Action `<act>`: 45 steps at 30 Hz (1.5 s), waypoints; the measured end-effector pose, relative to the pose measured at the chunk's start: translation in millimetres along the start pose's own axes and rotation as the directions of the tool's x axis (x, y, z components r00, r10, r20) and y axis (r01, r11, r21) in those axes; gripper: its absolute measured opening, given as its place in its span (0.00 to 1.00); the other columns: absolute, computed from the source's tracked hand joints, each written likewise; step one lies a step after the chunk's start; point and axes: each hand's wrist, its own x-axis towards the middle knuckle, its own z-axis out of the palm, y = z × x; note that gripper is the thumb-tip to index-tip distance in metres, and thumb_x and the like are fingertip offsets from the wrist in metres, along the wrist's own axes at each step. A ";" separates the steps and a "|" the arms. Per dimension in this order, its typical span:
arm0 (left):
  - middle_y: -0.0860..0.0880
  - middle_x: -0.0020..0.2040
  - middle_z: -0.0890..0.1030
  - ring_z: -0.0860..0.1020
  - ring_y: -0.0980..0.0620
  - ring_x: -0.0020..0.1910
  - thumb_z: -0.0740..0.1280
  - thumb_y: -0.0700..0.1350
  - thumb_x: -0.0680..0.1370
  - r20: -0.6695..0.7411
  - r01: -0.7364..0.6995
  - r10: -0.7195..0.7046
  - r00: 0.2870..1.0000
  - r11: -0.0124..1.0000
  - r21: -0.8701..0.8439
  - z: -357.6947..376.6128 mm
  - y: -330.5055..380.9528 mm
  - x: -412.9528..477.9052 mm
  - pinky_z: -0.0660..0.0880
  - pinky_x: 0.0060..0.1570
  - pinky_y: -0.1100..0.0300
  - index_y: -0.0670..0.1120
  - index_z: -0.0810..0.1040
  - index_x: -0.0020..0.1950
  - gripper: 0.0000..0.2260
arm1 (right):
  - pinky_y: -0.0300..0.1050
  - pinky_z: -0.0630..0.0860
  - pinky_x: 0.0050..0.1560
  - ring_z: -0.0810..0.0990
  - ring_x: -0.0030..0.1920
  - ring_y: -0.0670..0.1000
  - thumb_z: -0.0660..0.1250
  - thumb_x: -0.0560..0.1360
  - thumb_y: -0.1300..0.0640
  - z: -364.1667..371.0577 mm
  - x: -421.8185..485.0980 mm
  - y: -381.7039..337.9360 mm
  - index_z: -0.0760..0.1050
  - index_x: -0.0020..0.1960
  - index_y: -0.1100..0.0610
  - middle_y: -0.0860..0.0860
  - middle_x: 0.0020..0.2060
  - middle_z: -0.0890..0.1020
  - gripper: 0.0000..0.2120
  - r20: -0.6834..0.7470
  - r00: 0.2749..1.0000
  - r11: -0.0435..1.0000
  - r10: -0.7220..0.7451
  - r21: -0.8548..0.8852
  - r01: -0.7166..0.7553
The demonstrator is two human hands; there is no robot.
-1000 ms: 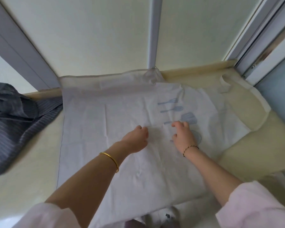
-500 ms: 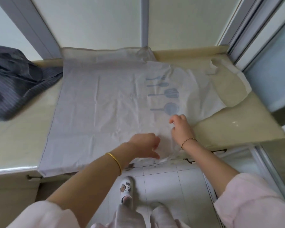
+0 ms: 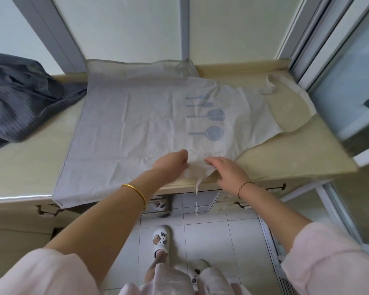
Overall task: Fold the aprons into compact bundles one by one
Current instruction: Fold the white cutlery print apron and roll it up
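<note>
- Two hands meet at the near edge of a pale grey apron [image 3: 136, 124] spread flat across the cream bench [image 3: 26, 165].
- The left hand [image 3: 172, 163] has its fingers curled, pinching a gathered fold of the cloth by the bench edge.
- The right hand [image 3: 229, 172] rests just beside it, fingers loosely spread over the same bunched corner.
- A thin apron tie [image 3: 197, 192] dangles from the fold past the bench front.
- Blue utensil prints [image 3: 207, 117] mark the apron's right half.
- A dark striped cloth [image 3: 19, 99] lies heaped at the bench's left end, touching the apron's far corner.
</note>
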 end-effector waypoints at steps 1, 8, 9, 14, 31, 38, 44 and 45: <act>0.44 0.47 0.76 0.74 0.43 0.44 0.57 0.46 0.82 -0.029 0.018 -0.018 0.999 1.000 -0.010 -2.8 1.0 0.5 0.71 0.44 0.52 0.46 0.68 0.49 0.05 | 0.49 0.71 0.60 0.71 0.64 0.54 0.61 0.71 0.69 1.2 0.7 -1.4 0.64 0.71 0.51 0.50 0.65 0.72 0.31 -0.008 1.000 0.999 -0.004 -0.046 0.004; 0.49 0.43 0.74 0.72 0.47 0.41 0.64 0.57 0.77 -0.035 -0.038 0.033 0.999 0.987 -0.154 -7.0 7.2 -6.3 0.67 0.39 0.55 0.44 0.68 0.49 0.17 | 0.45 0.69 0.36 0.76 0.43 0.56 0.57 0.76 0.60 -17.4 16.0 -16.0 0.72 0.44 0.57 0.53 0.42 0.77 0.06 -0.138 0.988 0.987 0.064 -0.140 -0.083; 0.50 0.45 0.73 0.72 0.48 0.43 0.69 0.59 0.73 -0.014 -0.046 0.045 0.999 0.995 -0.087 -7.8 4.4 -10.3 0.69 0.41 0.55 0.44 0.68 0.52 0.21 | 0.44 0.67 0.34 0.75 0.41 0.56 0.56 0.76 0.60 -20.6 16.1 -16.9 0.71 0.42 0.57 0.52 0.40 0.75 0.07 -0.115 0.990 0.990 0.078 -0.112 -0.091; 0.46 0.55 0.74 0.74 0.45 0.55 0.62 0.38 0.75 -0.159 0.092 -0.039 0.987 0.935 0.343 -14.3 -25.5 -21.3 0.68 0.46 0.55 0.44 0.70 0.60 0.14 | 0.42 0.64 0.32 0.72 0.37 0.53 0.55 0.78 0.56 -39.6 23.3 -23.0 0.65 0.35 0.53 0.49 0.33 0.72 0.12 -0.084 0.986 0.983 0.146 -0.101 -0.154; 0.36 0.63 0.68 0.72 0.39 0.59 0.73 0.44 0.64 0.747 0.517 -0.488 0.453 0.826 0.226 -71.0 -78.2 -24.6 0.66 0.65 0.50 0.49 0.58 0.71 0.39 | 0.48 0.82 0.34 0.84 0.36 0.53 0.61 0.77 0.62 -79.2 59.3 -37.2 0.75 0.60 0.63 0.56 0.40 0.83 0.12 0.799 0.501 0.893 0.333 -0.096 -0.441; 0.41 0.74 0.65 0.65 0.41 0.71 0.83 0.47 0.57 0.760 0.507 -0.434 0.485 0.847 0.160 -169.3 -111.8 59.1 0.64 0.69 0.44 0.43 0.64 0.73 0.48 | 0.50 0.79 0.37 0.81 0.46 0.61 0.62 0.77 0.60 -149.3 160.6 -51.7 0.76 0.56 0.63 0.60 0.46 0.79 0.11 0.463 0.789 0.913 0.404 -0.151 -0.379; 0.42 0.62 0.72 0.72 0.42 0.62 0.63 0.39 0.76 -0.187 0.276 -0.208 0.960 0.814 0.511 -212.6 -136.0 136.2 0.70 0.54 0.52 0.43 0.66 0.66 0.19 | 0.48 0.71 0.54 0.75 0.58 0.60 0.57 0.79 0.56 -148.6 267.9 -36.8 0.75 0.60 0.58 0.59 0.59 0.77 0.14 -0.163 0.877 0.867 0.452 -0.150 -0.475; 0.43 0.64 0.70 0.69 0.43 0.64 0.63 0.39 0.76 -0.224 0.282 -0.190 0.956 0.806 0.521 -207.1 -144.1 146.6 0.68 0.57 0.52 0.44 0.64 0.68 0.21 | 0.50 0.70 0.55 0.73 0.61 0.60 0.58 0.79 0.54 -140.6 273.7 -36.8 0.72 0.62 0.57 0.59 0.61 0.74 0.15 -0.217 0.857 0.849 0.467 -0.162 -0.503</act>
